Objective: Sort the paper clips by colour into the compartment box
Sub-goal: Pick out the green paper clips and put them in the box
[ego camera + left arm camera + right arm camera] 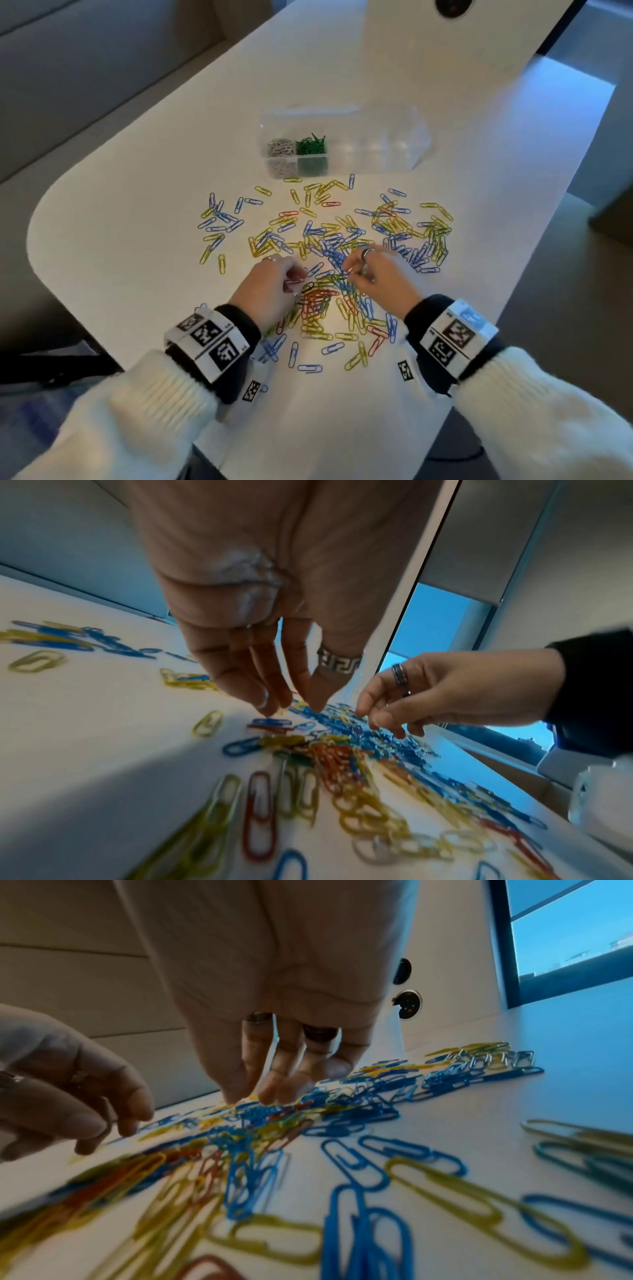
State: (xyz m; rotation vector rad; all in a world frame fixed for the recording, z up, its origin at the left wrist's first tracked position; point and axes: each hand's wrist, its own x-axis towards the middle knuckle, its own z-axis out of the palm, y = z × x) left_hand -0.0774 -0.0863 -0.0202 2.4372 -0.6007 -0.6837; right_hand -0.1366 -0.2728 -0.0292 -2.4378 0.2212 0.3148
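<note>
A clear compartment box (pixel 376 150) stands beyond the pile, with silver clips (pixel 281 149) in one end compartment and green clips (pixel 311 146) in the one beside it. Blue, yellow and red paper clips (pixel 329 240) lie scattered on the white table (pixel 137 192). My left hand (pixel 296 279) is at the pile's left side with curled fingers pinching what look like red clips (pixel 294 281). My right hand (pixel 354 270) reaches its fingertips (pixel 270 1096) down onto the tangled blue and yellow clips (pixel 260 1112). Whether it holds one is hidden.
A dense red cluster (pixel 317 301) lies between my wrists, near the table's front. The table's rounded left edge (pixel 37 219) and right edge (pixel 534 260) are close. A round dark socket (pixel 409 1004) sits in the table far behind the box.
</note>
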